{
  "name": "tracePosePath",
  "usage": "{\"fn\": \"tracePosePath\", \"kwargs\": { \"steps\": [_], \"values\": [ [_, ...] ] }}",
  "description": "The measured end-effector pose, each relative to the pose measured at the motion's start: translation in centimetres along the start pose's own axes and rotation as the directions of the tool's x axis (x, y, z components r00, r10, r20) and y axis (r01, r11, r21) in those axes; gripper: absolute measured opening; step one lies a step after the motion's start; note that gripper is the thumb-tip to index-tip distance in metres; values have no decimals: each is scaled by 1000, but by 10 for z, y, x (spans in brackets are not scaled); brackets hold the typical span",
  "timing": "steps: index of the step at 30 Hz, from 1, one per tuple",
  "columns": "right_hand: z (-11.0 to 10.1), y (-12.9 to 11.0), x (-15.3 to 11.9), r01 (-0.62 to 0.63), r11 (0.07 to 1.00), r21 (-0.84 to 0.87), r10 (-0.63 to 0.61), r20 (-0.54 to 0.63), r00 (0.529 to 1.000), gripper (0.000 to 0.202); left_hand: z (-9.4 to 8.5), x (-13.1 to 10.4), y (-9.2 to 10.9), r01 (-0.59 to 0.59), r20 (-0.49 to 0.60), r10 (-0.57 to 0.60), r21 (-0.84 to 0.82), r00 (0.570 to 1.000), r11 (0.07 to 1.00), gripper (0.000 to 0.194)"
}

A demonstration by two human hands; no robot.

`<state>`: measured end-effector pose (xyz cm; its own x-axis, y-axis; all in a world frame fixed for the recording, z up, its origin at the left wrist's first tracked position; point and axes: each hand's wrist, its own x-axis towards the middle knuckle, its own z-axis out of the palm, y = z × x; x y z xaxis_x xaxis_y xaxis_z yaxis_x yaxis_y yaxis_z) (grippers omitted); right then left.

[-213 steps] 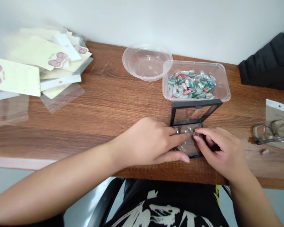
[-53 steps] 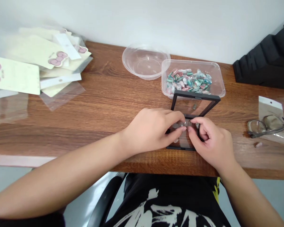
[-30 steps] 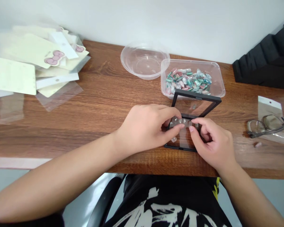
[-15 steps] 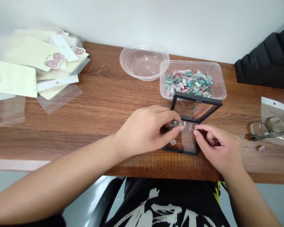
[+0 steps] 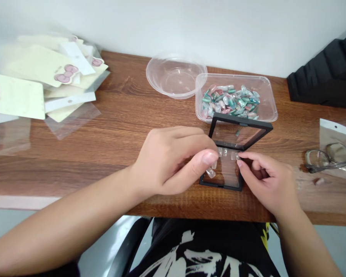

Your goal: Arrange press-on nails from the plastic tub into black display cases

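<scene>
A black hinged case [image 5: 221,187] with clear film panels stands open on the wooden table, its lid raised. Several clear nail-shaped pieces [image 5: 210,172] lie on its lower panel. Over the left side of the case hovers my left hand [image 5: 175,161], thumb and fingers closed together; whether anything is between them is hidden. At the right edge of the panel, my right hand [image 5: 266,177] pinches a small clear piece [image 5: 238,156] between thumb and index finger. Behind the lid, a clear rectangular tub [image 5: 266,96] holds many green, pink and white nail-shaped pieces [image 5: 239,102].
Left of the tub is a clear round bowl [image 5: 175,80], overlapping its corner. Cream cards [image 5: 20,96] and plastic sleeves are piled at the far left. Glasses [image 5: 317,159] rest on a sleeve [image 5: 331,129] at right, below black stacked cases [image 5: 323,77].
My left hand has lifted and shifted slightly left off the panel, uncovering more clear pieces at its left side. My right hand stays almost where it was.
</scene>
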<state>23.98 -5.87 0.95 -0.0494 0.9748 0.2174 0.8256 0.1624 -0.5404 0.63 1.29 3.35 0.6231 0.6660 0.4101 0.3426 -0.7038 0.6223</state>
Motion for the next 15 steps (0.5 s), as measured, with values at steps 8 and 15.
{"fn": "tracePosePath", "kwargs": {
  "steps": [8,15],
  "values": [
    [1,-1,1,-25,1000,-9,25,3,1000,12,2,-3,3,-3,39,0,62,999,998,41],
    [1,-3,4,19,999,-37,-19,-10,1000,12,5,0,3,64,67,-73,133,995,989,33]
  ]
}}
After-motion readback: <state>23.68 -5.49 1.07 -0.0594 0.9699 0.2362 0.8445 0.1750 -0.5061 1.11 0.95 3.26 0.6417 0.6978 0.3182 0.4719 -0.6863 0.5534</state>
